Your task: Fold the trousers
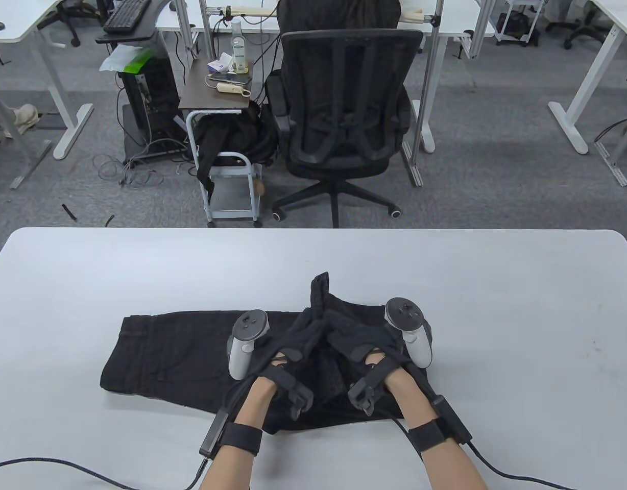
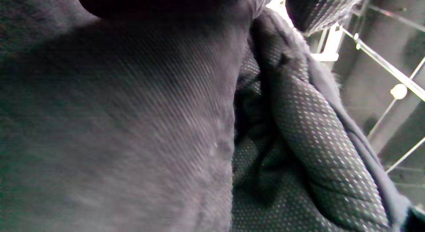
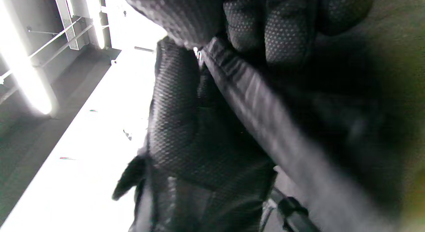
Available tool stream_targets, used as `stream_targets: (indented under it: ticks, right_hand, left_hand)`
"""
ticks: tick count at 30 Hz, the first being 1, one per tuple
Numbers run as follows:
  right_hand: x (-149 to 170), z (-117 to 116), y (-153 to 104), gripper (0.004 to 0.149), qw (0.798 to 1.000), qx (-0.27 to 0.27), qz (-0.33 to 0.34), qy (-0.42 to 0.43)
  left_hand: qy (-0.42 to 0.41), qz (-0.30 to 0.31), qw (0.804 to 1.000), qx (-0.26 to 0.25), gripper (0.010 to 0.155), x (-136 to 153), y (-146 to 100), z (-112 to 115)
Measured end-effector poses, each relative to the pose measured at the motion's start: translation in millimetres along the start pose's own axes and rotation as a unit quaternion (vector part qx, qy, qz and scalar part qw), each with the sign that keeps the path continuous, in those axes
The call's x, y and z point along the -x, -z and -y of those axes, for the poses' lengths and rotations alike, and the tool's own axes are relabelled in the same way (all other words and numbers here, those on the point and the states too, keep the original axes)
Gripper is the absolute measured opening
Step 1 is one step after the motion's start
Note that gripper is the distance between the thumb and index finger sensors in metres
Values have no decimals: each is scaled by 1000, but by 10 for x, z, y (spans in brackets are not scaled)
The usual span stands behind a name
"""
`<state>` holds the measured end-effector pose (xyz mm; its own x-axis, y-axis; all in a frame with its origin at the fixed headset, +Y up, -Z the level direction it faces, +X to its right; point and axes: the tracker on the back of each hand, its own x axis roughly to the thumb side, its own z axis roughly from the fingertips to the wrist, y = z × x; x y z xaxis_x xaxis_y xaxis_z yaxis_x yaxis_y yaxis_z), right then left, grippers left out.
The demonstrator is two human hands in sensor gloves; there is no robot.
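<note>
Left hand (image 1: 306,332) and right hand (image 1: 357,339) both clenched on a raised fold of the black twill trousers (image 1: 160,357), knuckles touching, on white table (image 1: 89,265).

Table (image 1: 89,286): bare white surface open on the far side, and to the left and right of the trousers (image 1: 160,357). Trousers lie near the front edge, spread leftward from centre; low and flat there, so a hand passes over freely. One bunched strip of cloth (image 1: 321,291) rises at the middle, just beyond the two hands.

Left hand (image 1: 298,337) and right hand (image 1: 354,339) sit close together on the cloth; hardly any gap between them.

Cables (image 1: 48,464) trail across the near table edge on both sides.

Beyond the far edge: office chair (image 1: 344,122), clear of the surface.
</note>
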<state>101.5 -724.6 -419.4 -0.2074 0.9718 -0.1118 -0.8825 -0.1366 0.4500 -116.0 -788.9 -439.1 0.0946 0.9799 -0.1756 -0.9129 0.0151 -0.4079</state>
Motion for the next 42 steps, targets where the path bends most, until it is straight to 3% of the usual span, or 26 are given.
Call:
stream_targets:
  ticks: [2, 7, 11, 12, 15, 20, 25, 30, 32, 35, 42]
  right_hand:
    - [23, 35, -14, 59, 1000, 6, -7, 20]
    - [74, 220, -74, 66, 996, 93, 1, 8]
    - [135, 139, -32, 74, 996, 43, 20, 71]
    - [148, 88, -2, 75, 995, 9, 32, 93]
    - [110, 45, 12, 72, 992, 2, 57, 117]
    - [-89, 26, -52, 67, 991, 12, 102, 88]
    - [-316, 31, -133, 65, 990, 41, 136, -15]
    - [-391, -20, -157, 65, 986, 43, 132, -90]
    - [-353, -17, -134, 65, 987, 41, 127, -88]
    - [-338, 35, -132, 65, 988, 37, 117, -92]
    - [-360, 475, -287, 66, 981, 128, 131, -56]
  left_hand:
    - [-2, -2, 1000, 3, 78, 23, 14, -4]
    - [7, -2, 1000, 0, 77, 8, 13, 2]
    - [29, 3, 1000, 8, 75, -40, 25, 52]
    - [39, 6, 999, 6, 75, -63, 26, 68]
    - [78, 14, 997, -9, 77, -134, -2, 74]
    - [74, 18, 997, -1, 83, -206, -35, 63]
    - [112, 17, 994, -2, 87, -253, -46, 86]
    - [194, 15, 980, -36, 87, -239, -20, 164]
    - [204, 14, 977, -56, 81, -224, -23, 181]
    - [193, 10, 980, -55, 67, -201, -27, 153]
    - [33, 48, 998, 1, 67, -308, -83, 29]
